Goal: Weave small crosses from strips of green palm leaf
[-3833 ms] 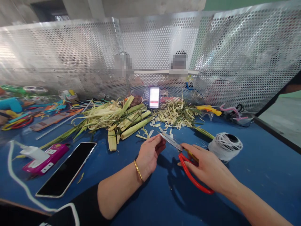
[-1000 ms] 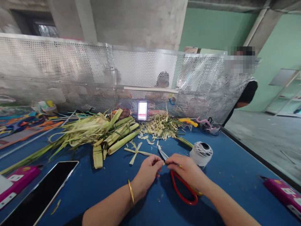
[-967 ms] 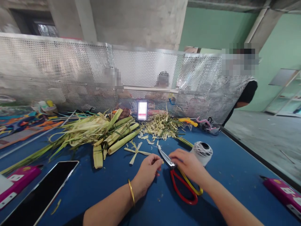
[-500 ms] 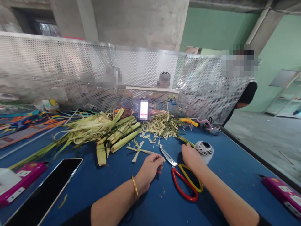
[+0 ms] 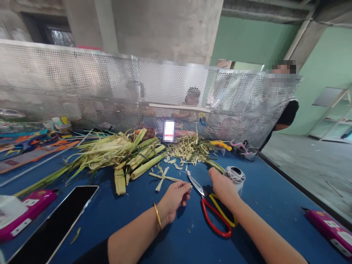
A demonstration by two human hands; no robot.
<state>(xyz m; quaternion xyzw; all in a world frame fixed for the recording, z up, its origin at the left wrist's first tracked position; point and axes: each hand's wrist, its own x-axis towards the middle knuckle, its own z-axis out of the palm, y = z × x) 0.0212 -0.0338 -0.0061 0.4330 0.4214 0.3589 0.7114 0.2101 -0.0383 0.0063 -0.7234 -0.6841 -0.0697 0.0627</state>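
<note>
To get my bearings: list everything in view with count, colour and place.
Scissors: one, red and yellow, centre.
Spool: one, white, right of scissors.
Strip cross: one, pale, left of scissors.
Stalks: several, green, left of centre.
Shreds: one pile, pale, beyond scissors.
Tool: one, yellow, right rear.
Pink item: one, pink, right rear.
Phone: one, black, near left.
Power strips: two, magenta, both edges.
Clutter: uncounted, mixed colours, far left.
Lit screen: one, white, rear centre.
Mesh: one, silver, rear.
Table: one, blue, under scissors.
People: three or more, beyond the mesh.
Bracelet: one, gold, left wrist.
Left hand: one, pinching a small pale piece.
Right hand: one, by the spool.
</note>
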